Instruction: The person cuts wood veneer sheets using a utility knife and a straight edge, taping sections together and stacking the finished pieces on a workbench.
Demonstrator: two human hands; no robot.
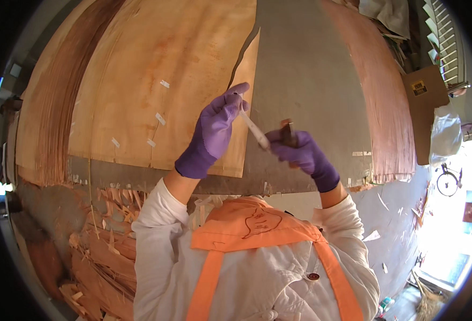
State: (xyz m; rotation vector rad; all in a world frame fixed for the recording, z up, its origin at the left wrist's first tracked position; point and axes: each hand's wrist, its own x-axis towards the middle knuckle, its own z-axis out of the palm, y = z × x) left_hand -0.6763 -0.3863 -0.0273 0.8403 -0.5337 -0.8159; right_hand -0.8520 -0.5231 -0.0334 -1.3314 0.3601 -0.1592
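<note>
Both my hands wear purple gloves and are raised over the worktable. My left hand (218,123) is closed, its fingertips pinching one end of a narrow whitish tape strip (254,128). The strip slants down to my right hand (300,152), whose fingers meet its other end. That hand is closed round a short dark tool (288,135), blurred by motion, so its exact kind cannot be made out. Below my left hand lies a pale wood veneer sheet (188,69) with several small tape pieces on it. A dark, wavy gap runs along its right side.
The grey tabletop (311,69) shows right of the sheet. Reddish veneer stacks lie at the left (59,101) and right (383,107). Torn veneer scraps (102,262) pile on the floor at lower left. A brown board (426,112) stands beyond the right stack, near a bright doorway.
</note>
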